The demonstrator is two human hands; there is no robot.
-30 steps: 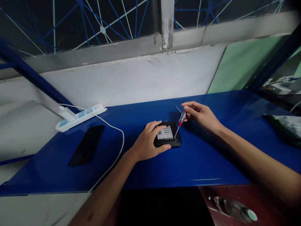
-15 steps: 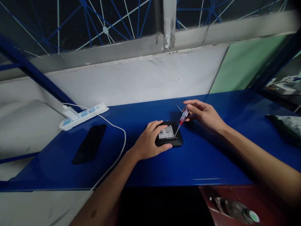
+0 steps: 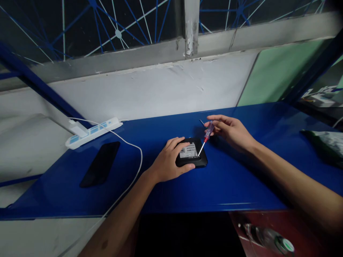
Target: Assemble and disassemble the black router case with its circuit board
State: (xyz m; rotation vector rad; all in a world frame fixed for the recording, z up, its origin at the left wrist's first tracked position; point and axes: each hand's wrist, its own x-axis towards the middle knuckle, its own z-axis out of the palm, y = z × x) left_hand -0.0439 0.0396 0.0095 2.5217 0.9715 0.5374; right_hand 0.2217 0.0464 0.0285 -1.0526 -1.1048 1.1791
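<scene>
A flat black box-shaped device (image 3: 203, 161) with rounded corners and a white printed label (image 3: 188, 151) lies on the blue table. My left hand (image 3: 168, 161) grips it from the left, thumb along the near edge and fingers across the top. In my right hand (image 3: 227, 130) is a screwdriver (image 3: 209, 132) with a clear purplish handle and a red collar, held tilted between thumb and fingers. Its tip meets the device near the label's lower right corner. Behind the right fingers a thin metal shaft (image 3: 202, 122) shows; the rest of it is hidden.
A black smartphone (image 3: 100, 164) lies at the left, near a white power strip (image 3: 93, 132) with a plugged-in adapter. A white cable (image 3: 140, 157) loops over the blue table (image 3: 187, 196). At the right sits a shiny package (image 3: 325, 144); a plastic bottle (image 3: 273, 239) lies below the front edge.
The view has shifted slightly. The right fingers have changed position a little on the screwdriver handle, its tip staying at the same corner; the left hand keeps its hold.
</scene>
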